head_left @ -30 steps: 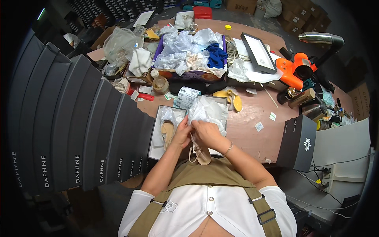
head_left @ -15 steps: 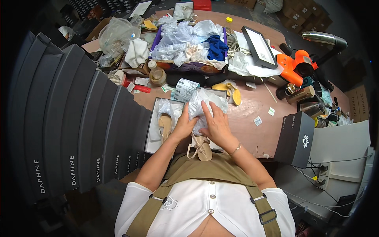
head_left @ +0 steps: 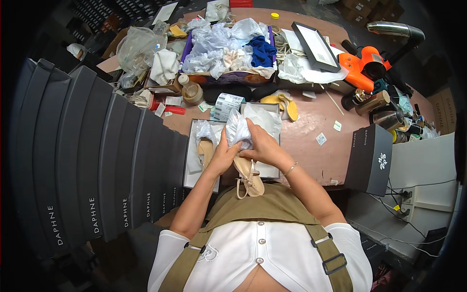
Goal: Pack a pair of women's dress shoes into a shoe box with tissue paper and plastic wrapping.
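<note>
Both my hands are at a beige strappy sandal, its heel end toward my body and its front wrapped in crumpled white tissue paper. My left hand grips the wrapped part from the left, thumb across the paper. From the right, my right hand curls around the same bundle, its thumb near the sandal's sole. Beneath lies an open shoe box with white paper lining. Its left side holds a second beige sandal, also with tissue over its front.
Dark shoe boxes are stacked at left; another dark box stands at right. A purple-edged bin of crumpled tissue, a bottle, yellow sponges, a label roll and an orange heat tool sit farther back.
The tissue is now bunched more tightly around the sandal's front. My right fingers, spread over the paper before, have curled around its side. The sandal has tilted slightly.
</note>
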`<state>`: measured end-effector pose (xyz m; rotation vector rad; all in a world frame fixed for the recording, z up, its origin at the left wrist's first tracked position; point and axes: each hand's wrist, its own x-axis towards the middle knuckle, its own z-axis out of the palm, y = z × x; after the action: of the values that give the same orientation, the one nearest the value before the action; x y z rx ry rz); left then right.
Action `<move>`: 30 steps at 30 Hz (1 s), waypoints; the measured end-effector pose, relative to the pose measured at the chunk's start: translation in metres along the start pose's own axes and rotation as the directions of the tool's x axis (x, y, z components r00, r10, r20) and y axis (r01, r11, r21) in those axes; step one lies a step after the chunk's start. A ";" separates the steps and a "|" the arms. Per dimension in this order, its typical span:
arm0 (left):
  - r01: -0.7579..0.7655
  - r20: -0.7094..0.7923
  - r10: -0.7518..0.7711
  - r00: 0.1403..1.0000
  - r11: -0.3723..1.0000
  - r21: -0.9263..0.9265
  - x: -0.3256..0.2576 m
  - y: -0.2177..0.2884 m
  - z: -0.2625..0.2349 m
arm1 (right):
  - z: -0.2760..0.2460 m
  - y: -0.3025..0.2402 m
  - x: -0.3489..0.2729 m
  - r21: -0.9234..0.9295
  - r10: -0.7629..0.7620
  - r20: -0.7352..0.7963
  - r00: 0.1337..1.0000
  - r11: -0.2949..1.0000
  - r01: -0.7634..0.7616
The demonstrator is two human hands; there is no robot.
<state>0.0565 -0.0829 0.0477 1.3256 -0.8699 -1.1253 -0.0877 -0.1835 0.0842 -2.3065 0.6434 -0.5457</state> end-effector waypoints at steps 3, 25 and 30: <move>-0.021 0.000 0.021 1.000 1.000 -0.005 -0.002 0.007 0.009 | 0.009 -0.001 0.011 0.003 0.168 -0.058 0.984 0.986 -0.168; 0.135 0.382 -0.409 0.829 0.809 0.572 0.138 -0.029 0.073 | -0.100 0.046 -0.143 0.978 0.669 0.187 0.719 -0.193 -0.075; 0.337 0.471 -0.433 0.768 0.900 0.277 0.086 0.028 0.053 | -0.105 0.052 -0.163 0.893 0.558 0.148 0.817 -0.430 0.133</move>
<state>0.0324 -0.1823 0.0694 1.4043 -1.1406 -1.8337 -0.2881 -0.1751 0.0862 -0.1273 0.4435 -0.8711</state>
